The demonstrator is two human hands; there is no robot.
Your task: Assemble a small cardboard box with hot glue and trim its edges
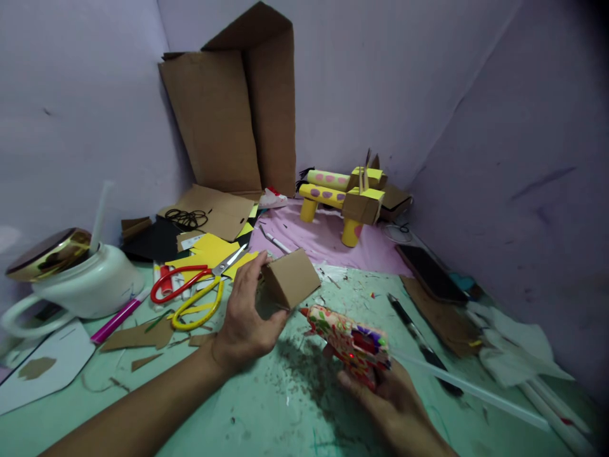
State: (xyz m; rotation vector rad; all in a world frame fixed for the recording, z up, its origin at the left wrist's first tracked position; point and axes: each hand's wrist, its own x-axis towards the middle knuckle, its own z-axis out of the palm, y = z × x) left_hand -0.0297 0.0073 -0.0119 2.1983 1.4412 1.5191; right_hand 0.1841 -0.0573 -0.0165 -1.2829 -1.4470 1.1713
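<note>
Between its thumb and fingers my left hand (250, 311) grips a small folded cardboard box (297, 279), tilted above the green table. A hot glue gun (349, 343) with a colourful floral pattern is held in my right hand (390, 400). Its nozzle points left, close to the lower edge of the box, and a small red light glows on its body. From the back of the gun a long translucent glue stick (476, 390) runs out to the right. Scissors (212, 279) with red and yellow handles lie left of my left hand.
Yellow paper-tube animal figures (328, 193) stand on a pink cloth (285, 225) at the back. A white teapot-like cup (95, 285) and a purple marker (118, 317) sit at left. To the right are a craft knife (419, 336) and a phone (431, 273). Large cardboard (214, 120) leans behind.
</note>
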